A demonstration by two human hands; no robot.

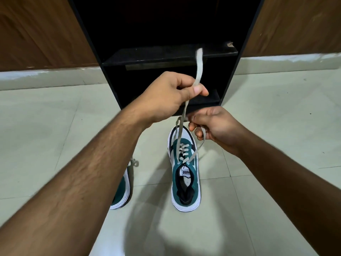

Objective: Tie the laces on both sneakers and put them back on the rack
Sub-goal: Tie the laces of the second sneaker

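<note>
Knotting right sneaker; left hand pinches one lace end above its fingers; right hand grips the other lace; next: cross them.

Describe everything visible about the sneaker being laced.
The sneaker is teal with white panels, a dark collar and a thick white sole, standing upright on the pale tiled floor, toe toward the black rack. A logo tag shows on the tongue. Its flat grey laces are untied: the left hand pulls one end upward, the right hand pinches the other.
</note>
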